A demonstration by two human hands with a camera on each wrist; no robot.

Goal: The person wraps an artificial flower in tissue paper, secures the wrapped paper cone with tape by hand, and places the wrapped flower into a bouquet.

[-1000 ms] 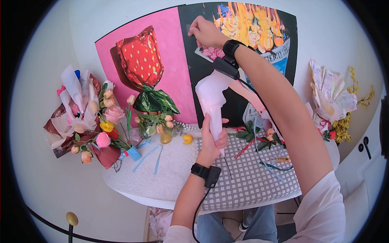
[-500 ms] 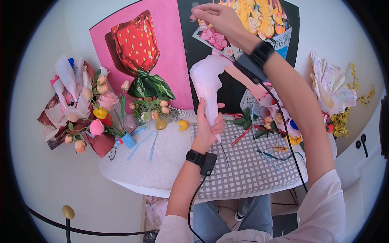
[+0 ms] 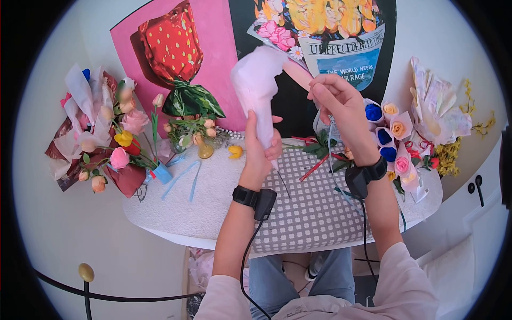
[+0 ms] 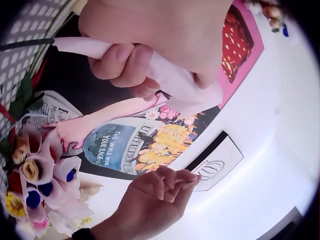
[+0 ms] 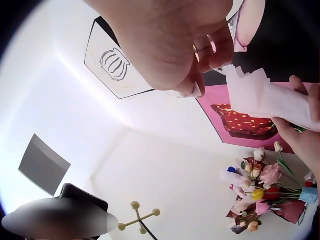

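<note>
My left hand (image 3: 260, 152) grips the lower part of a pale pink-white paper wrap (image 3: 253, 80), held upright above the table. A thin dark stem (image 3: 282, 184) sticks out of its narrow bottom end; whatever the paper encloses is hidden. In the left wrist view, fingers curl round the narrow part of the wrap. My right hand (image 3: 344, 114) is raised to the right of the wrap, apart from it, thumb and fingertips pinched together. Between them, in the right wrist view, shows a small translucent piece that looks like clear tape (image 5: 191, 92).
Small wrapped roses (image 3: 394, 130) in blue, peach and pink stand on the right. At left are mixed flowers with a pink rose (image 3: 134, 121) and blue ribbons (image 3: 181, 181). A yellow flower head (image 3: 235, 152) lies near the checked cloth (image 3: 298, 213). Painted panels (image 3: 213, 53) stand behind.
My right hand has come down from high over the dark panel to beside the wrap, at its right. The left hand keeps its grip, and the wrap sits higher and further left in view.
</note>
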